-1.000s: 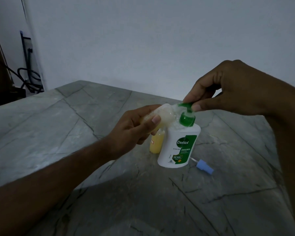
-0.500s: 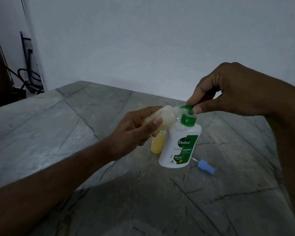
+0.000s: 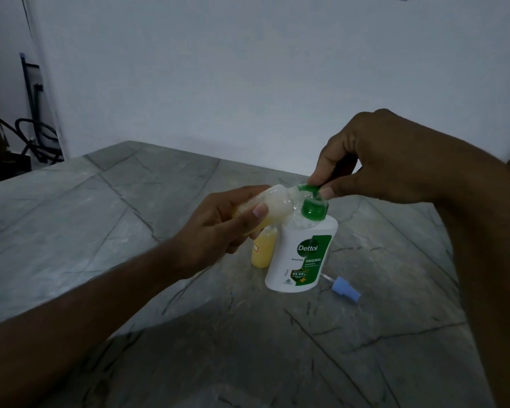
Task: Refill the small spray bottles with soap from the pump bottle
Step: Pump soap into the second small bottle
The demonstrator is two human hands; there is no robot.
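A white Dettol pump bottle (image 3: 302, 254) with a green pump head (image 3: 314, 201) stands on the grey stone table (image 3: 100, 231). My right hand (image 3: 374, 160) pinches the pump head from above with thumb and fingers. My left hand (image 3: 218, 225) grips a small clear spray bottle (image 3: 71, 209), tilted on its side with its open mouth against the pump nozzle; foamy soap shows inside it. A second small bottle (image 3: 264, 250) with yellow liquid stands upright just left of the pump bottle, partly behind my left hand.
A blue spray cap (image 3: 346, 290) with its thin tube lies on the table right of the pump bottle. A white wall runs behind the table. Dark cables and a stand (image 3: 33, 134) sit at the far left beyond the table's edge.
My right hand has shifted slightly on the pump head. The small bottle stays at the nozzle in my left hand. The view has drifted a little.
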